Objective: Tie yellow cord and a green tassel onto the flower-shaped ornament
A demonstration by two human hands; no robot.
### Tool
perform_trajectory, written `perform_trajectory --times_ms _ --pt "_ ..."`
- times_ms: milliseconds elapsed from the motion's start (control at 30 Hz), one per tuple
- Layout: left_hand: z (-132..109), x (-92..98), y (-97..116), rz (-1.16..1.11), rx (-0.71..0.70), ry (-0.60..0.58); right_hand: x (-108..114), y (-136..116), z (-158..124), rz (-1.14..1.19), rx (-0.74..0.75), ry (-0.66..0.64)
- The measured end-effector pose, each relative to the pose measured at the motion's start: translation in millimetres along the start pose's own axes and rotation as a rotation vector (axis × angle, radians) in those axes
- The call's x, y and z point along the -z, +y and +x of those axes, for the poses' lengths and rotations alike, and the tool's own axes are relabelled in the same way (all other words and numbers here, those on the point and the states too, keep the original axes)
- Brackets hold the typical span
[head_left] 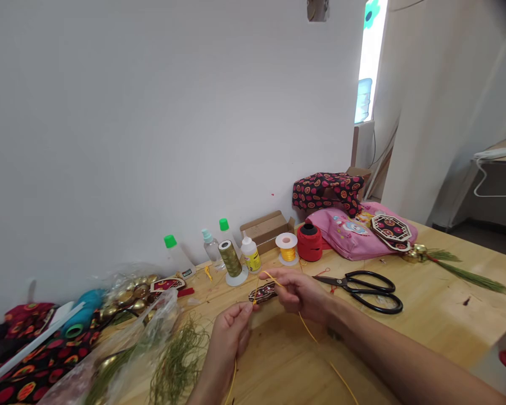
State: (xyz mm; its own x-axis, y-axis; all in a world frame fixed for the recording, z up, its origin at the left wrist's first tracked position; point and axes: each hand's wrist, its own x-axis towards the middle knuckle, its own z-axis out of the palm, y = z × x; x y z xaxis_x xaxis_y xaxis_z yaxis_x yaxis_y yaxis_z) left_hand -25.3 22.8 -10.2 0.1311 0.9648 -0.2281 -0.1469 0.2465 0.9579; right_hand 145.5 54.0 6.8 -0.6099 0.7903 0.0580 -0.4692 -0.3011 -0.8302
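Note:
My left hand (231, 333) is closed, thumb and forefinger pinching a small knot in a yellow cord (307, 327). Higher and to the right, my right hand (300, 292) grips the same cord, which runs up from the knot and over the fingers. One end trails down to the right under my right forearm; another hangs below my left hand. Between the hands, a dark patterned ornament (262, 293) with a pale edge shows just behind the knot, partly covered by my right fingers. Whether the cord is tied to it, I cannot tell.
Black-handled scissors (369, 288) lie right of my right hand. Behind stand a glue bottle (251, 256), an olive thread cone (231, 260), a yellow cord spool (287, 250) and a red spool (310, 243). Green tassel threads (179, 360) lie at left, a pink bag (341, 233) at back right.

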Motion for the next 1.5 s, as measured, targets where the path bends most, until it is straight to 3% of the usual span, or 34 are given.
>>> perform_trajectory --times_ms 167,367,500,967,1167,1300,1500 --pt "0.4 -5.3 -3.4 0.143 -0.035 -0.026 -9.3 16.3 1.3 -0.547 0.022 0.038" --pt "-2.7 -5.9 -1.8 0.176 -0.083 -0.087 -11.4 25.3 -1.0 -1.238 0.317 0.126" --pt "-0.9 -8.1 -4.0 0.244 -0.102 -0.037 -11.1 23.1 -2.8 -1.47 0.416 0.173" --pt "5.8 0.6 -5.2 0.303 -0.068 0.08 -9.7 20.6 -1.7 -1.573 0.36 0.3" --pt "3.2 -0.8 -1.1 0.2 -0.081 0.13 -9.3 21.9 -2.0 -1.593 0.363 0.261" --pt "2.6 -3.0 1.4 0.084 -0.227 0.168 -9.8 20.5 -2.4 -1.607 0.368 0.222" --pt "1.7 -2.7 1.0 0.053 -0.264 0.077 -12.4 17.2 -5.2 -1.574 0.395 0.147"
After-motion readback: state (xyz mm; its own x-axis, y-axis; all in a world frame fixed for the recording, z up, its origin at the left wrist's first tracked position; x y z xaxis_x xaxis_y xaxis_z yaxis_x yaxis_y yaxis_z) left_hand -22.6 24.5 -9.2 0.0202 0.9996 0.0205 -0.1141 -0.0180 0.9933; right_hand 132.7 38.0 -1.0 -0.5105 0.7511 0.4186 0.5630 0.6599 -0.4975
